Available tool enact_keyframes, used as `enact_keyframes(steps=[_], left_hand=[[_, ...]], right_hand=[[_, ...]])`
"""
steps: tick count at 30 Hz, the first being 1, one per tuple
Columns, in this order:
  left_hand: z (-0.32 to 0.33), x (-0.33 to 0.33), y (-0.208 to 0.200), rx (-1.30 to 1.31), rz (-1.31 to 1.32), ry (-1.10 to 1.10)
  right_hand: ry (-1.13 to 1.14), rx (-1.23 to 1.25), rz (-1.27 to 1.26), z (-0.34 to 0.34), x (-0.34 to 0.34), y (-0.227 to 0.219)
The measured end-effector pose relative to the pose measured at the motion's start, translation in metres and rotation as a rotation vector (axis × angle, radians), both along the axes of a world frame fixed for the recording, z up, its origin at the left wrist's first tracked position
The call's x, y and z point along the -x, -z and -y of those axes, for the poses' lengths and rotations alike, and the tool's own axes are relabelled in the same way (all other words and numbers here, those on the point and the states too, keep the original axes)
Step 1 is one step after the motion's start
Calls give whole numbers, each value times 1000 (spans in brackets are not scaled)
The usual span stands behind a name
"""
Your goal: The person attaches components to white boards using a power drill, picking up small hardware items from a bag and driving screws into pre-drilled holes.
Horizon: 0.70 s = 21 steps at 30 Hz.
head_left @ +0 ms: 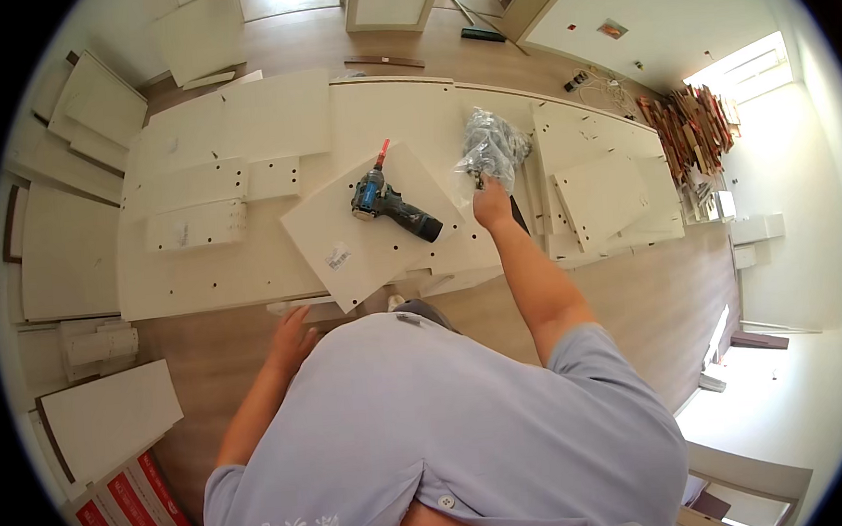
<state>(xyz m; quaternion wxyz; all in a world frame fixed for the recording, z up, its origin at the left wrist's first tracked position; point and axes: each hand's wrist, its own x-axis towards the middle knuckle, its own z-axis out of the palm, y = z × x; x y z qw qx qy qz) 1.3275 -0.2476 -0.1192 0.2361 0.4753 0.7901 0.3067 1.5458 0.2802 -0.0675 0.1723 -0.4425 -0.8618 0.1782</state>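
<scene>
A clear plastic bag (493, 148) with small grey contents lies on the white panels, right of centre. My right hand (491, 203) is closed at its near edge, gripping the plastic; the fingertips are partly hidden. To the left, a blue and black cordless drill (379, 201) with a red-tipped bit rests on a tilted square white board (342, 231). My left hand (294, 341) hangs low beside my body, fingers apart and holding nothing, close to a narrow white strip (308, 309) by the near edge of the panels.
Several pre-drilled white boards (197, 224) lie stacked on the left, with more boards (610, 198) on the right. Other panels (68, 251) lean at the far left above a red and white carton (135, 512). Wood strips (691, 136) are piled by the right wall; a broom head (482, 35) is behind.
</scene>
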Motion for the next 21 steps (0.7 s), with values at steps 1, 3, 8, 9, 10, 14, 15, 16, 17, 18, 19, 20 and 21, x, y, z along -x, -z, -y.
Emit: enact_keyframes(steps=[1, 3, 8, 9, 10, 14, 15, 16, 17, 18, 19, 20, 21], left_hand=[[30, 2, 20, -78, -59, -30], [82, -4, 35, -39, 158, -223], [125, -50, 9, 174, 329, -652], [126, -60, 7, 181, 343, -716], [124, -69, 9, 181, 344, -756], [105, -115, 19, 149, 470, -842], [106, -123, 27, 113, 562, -835], [105, -132, 37, 66, 660, -829], [86, -144, 26, 113, 627, -793], [74, -148, 12, 143, 660, -796], [62, -143, -2, 173, 685, -787], [55, -137, -10, 207, 707, -780], [57, -129, -1, 207, 650, -766]], right_hand=[[-31, 26, 54, -13, 9, 5], [-124, 258, 526, -34, 37, -3], [63, 55, 360, -57, 34, 40], [42, -43, 378, -54, 33, 49], [29, -139, 392, -51, 33, 56], [-112, -81, 562, -79, 20, 68], [-127, -13, 348, -82, 12, 71], [-154, -2, 402, -83, 10, 66], [-182, -5, 456, -80, 17, 46], [-207, -7, 503, -77, 24, 31], [-203, -65, 524, -81, 24, 34], [-192, -164, 464, -79, 18, 46], [-186, -260, 399, -72, 12, 58]])
